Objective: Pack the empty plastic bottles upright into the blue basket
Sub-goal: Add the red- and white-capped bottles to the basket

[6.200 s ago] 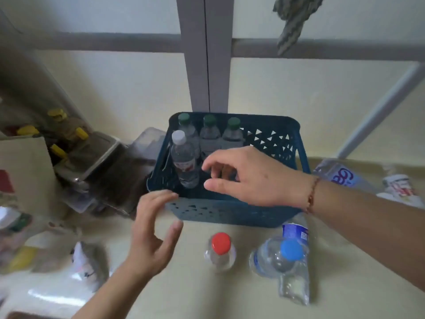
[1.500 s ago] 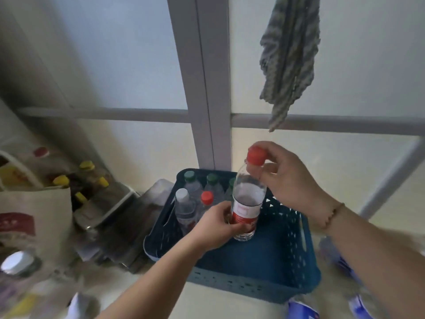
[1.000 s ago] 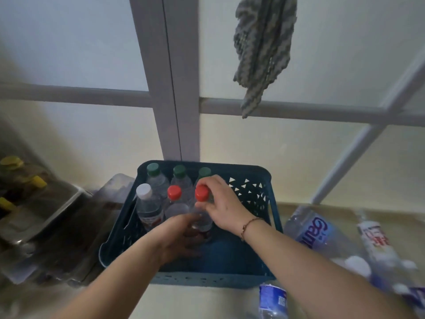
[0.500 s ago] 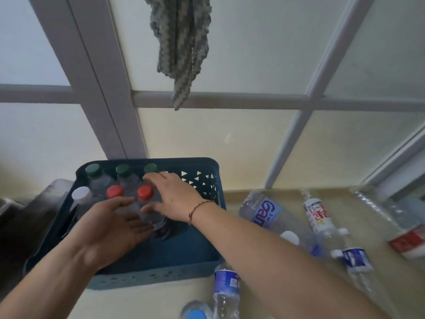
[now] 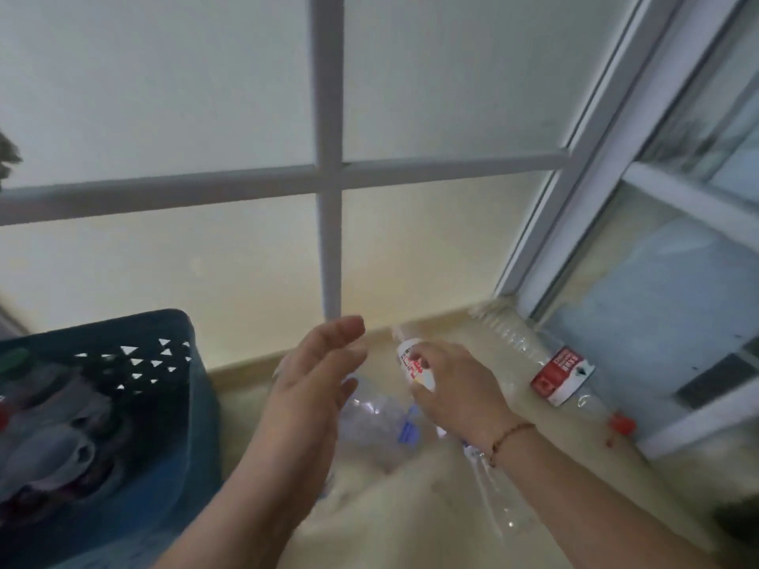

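Observation:
The blue basket point(image 5: 180, 408) is at the lower left, and the bottles standing in it point(image 5: 49, 441) are blurred. My right hand point(image 5: 460, 396) curls its fingers around a small clear bottle with a white and red label point(image 5: 410, 363) lying on the ledge, its neck pointing away. My left hand point(image 5: 316, 388) hovers open beside it, over a larger clear bottle with a blue label point(image 5: 382, 416) that lies on its side. A red-labelled bottle point(image 5: 562, 375) with a red cap lies further right.
Another clear bottle point(image 5: 497, 498) lies under my right wrist. A frosted window with grey bars point(image 5: 328, 178) rises behind the ledge. A sliding window frame point(image 5: 575, 190) closes off the right side.
My view has swung right, away from the basket. Both hands left the red-capped bottle standing in the basket and moved right to the loose bottles; my right hand closed on the white-labelled one.

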